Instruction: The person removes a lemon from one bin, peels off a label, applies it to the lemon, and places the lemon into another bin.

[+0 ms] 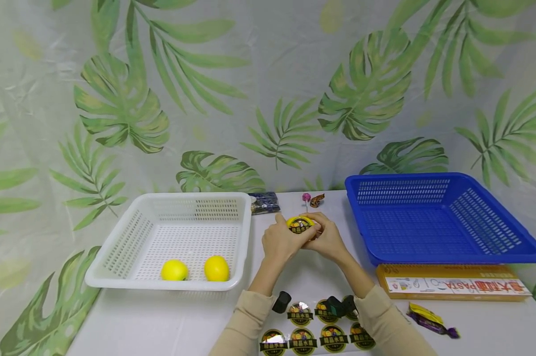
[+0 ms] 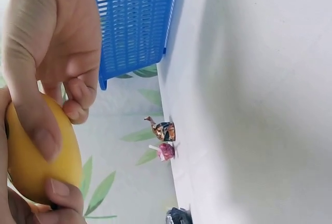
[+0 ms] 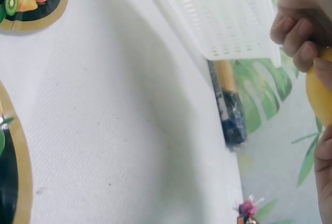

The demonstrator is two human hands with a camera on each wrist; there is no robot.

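Both hands hold a yellow lemon (image 1: 296, 219) up over the middle of the table. A round black-and-gold fruit sticker (image 1: 301, 227) shows on its side facing the head camera. My left hand (image 1: 280, 241) grips the lemon from the left, and my right hand (image 1: 329, 241) grips it from the right. In the left wrist view, the right thumb lies flat along the lemon (image 2: 65, 156), with the left fingertips at its lower end. Only part of the lemon (image 3: 320, 97) shows at the edge of the right wrist view, between both hands.
Round stickers (image 1: 303, 341) lie in rows near the front. At left, a white basket (image 1: 136, 284) holds two lemons (image 1: 216, 268). A blue basket (image 1: 401, 222) stands right, behind a pasta box (image 1: 454, 287). Around are a wrapped candy (image 1: 430, 319), a lollipop (image 1: 306, 197) and a dark packet (image 1: 264, 202).
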